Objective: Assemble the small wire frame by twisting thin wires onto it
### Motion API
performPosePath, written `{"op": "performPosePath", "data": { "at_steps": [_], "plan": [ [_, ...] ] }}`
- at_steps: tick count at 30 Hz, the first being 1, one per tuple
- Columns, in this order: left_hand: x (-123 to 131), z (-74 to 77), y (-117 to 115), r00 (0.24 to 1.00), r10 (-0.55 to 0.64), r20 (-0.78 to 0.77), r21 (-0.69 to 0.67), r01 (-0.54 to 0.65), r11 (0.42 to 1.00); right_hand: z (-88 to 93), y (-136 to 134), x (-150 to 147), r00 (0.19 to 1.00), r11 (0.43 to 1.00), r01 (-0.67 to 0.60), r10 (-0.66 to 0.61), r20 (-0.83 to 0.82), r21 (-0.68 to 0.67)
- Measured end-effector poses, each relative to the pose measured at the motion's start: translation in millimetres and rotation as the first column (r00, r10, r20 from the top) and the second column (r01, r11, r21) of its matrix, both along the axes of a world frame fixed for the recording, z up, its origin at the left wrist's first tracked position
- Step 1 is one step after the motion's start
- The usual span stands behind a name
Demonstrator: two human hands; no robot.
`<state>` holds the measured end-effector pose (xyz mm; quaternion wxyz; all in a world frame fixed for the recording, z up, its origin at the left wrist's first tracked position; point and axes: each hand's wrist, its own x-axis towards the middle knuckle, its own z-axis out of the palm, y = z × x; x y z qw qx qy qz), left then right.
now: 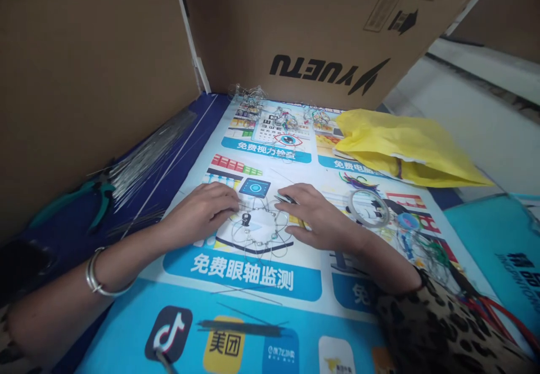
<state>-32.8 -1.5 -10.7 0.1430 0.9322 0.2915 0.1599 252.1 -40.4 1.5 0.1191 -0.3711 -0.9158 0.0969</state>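
Observation:
A round wire piece [275,238] with thin looped wires and small beads around it lies on the printed sheet between my hands. My left hand [208,210] is closed at its upper left edge, thumb and fingers pinched on the wire. On the other side, my right hand [314,216] curls around a small dark tool [286,198] with thin pointed tips directed left at the wire piece. Most of that tool is hidden in the palm, so its exact kind does not show. A small dark shape [246,219] appears inside the ring.
Cardboard walls [236,31] enclose the back and left. Wire bundles [147,154] and green-handled pliers [101,205] lie left. A yellow bag [400,143], a tape roll [368,208] and tangled coloured wires [434,256] are right. Dark wire lengths [240,327] lie in front.

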Motion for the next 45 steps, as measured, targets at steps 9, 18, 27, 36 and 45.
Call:
{"op": "performPosePath", "data": {
  "at_steps": [9,18,27,36,45],
  "plan": [
    [0.0,0.6,1.6,0.999,0.042,-0.020,0.031,-0.041,0.999,0.6,-6.2,-4.8,1.000,0.999,0.004,-0.003,-0.019,0.050],
    [-0.8,-2.3,2.1,0.999,0.052,0.006,0.017,-0.053,0.998,-4.2,-9.6,-4.7,0.996,0.999,0.036,-0.033,-0.078,0.033],
    [-2.4,-5.8,2.5,0.997,0.027,0.070,0.017,-0.028,0.999,-9.6,-9.4,-6.2,0.997,0.992,0.007,0.002,-0.073,0.126],
    [-1.6,-4.0,1.5,0.995,0.003,0.096,0.025,-0.006,1.000,-12.3,-9.4,-7.3,0.998,0.986,0.035,-0.028,-0.049,0.165],
    [-3.6,-7.6,2.9,0.994,-0.004,0.109,0.038,-0.001,0.999,-11.8,-12.4,-9.0,0.996,0.971,0.082,-0.086,0.006,0.226]
  ]
}}
